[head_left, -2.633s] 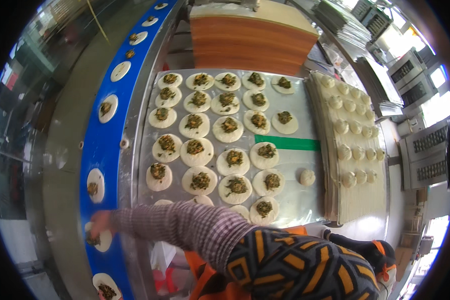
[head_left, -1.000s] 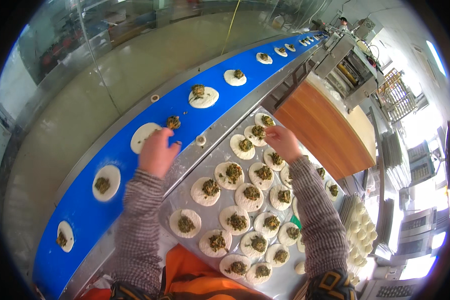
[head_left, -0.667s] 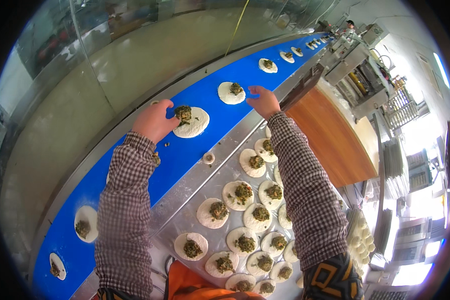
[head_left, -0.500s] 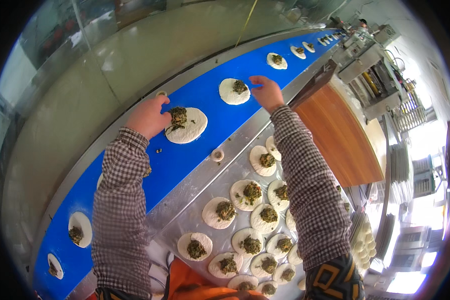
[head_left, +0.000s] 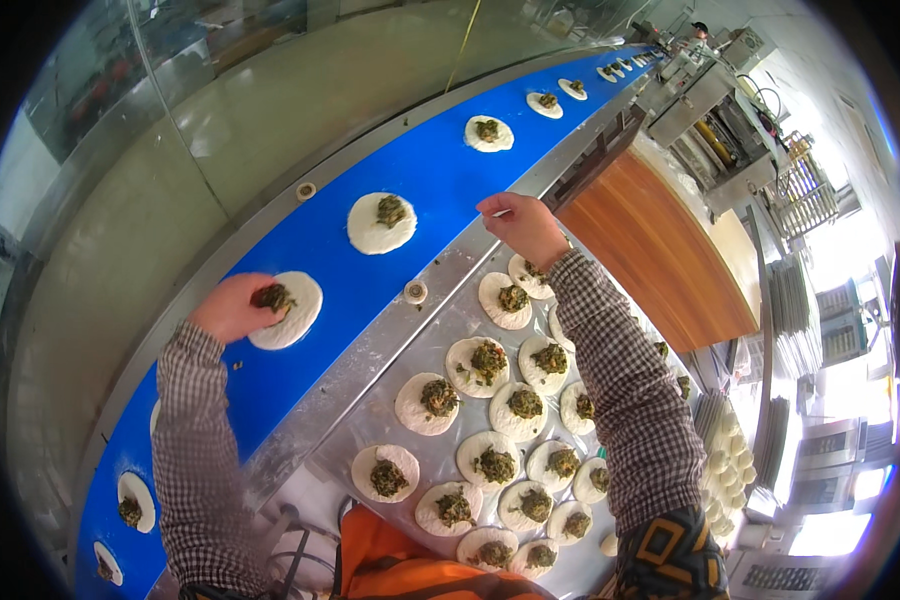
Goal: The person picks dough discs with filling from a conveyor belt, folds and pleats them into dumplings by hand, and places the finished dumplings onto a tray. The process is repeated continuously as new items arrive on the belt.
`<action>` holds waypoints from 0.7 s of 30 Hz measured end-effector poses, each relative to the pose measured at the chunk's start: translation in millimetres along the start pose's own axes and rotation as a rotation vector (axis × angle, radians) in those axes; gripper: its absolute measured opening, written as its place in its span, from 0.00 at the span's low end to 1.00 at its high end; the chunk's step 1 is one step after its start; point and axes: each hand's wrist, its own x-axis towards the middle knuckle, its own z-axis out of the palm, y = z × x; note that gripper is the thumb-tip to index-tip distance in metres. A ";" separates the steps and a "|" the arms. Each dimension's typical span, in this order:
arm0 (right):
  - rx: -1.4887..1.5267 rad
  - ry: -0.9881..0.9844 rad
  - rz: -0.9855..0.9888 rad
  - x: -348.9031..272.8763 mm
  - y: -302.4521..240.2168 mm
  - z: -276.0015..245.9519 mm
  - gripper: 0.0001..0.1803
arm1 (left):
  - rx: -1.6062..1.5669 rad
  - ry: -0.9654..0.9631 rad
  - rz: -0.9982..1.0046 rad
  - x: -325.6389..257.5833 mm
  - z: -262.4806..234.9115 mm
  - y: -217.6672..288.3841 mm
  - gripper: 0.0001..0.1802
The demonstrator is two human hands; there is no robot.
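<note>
My left hand [head_left: 235,308] is at a round of white dough [head_left: 298,318] on the blue conveyor belt [head_left: 330,350]. Its thumb and fingers close round the clump of chopped green filling [head_left: 272,298] at the left side of that round. Over the belt's near edge hangs my right hand [head_left: 526,230], fingers curled in and tips close together; nothing shows in them. Between the hands, another dough round [head_left: 378,232] carries its own heap of filling [head_left: 391,210] and is touched by neither hand.
More filled rounds [head_left: 488,134] lie along the belt. A metal table [head_left: 370,440] beside it bears several filled rounds [head_left: 490,365]. Right of my arm are a wood-panelled cabinet [head_left: 660,250] and a stack of trays [head_left: 795,300]. A person [head_left: 698,42] stands far off.
The dough rounds on the belt have shifted toward the lower left, and my left hand has moved with its round. My right hand has come nearer me, off the belt, its fingers closing in.
</note>
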 end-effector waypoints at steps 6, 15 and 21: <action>0.031 0.174 0.122 41.9 27.8 -22.8 0.17 | -0.070 0.437 -0.149 -63.8 23.8 -43.5 0.29; -0.287 0.073 0.063 139.2 21.4 16.1 0.36 | 0.010 0.097 -0.296 -118.7 -7.6 -78.5 0.24; -0.360 -0.460 0.311 163.1 -10.1 32.8 0.53 | -0.252 0.080 -0.523 -164.7 -4.6 -55.1 0.23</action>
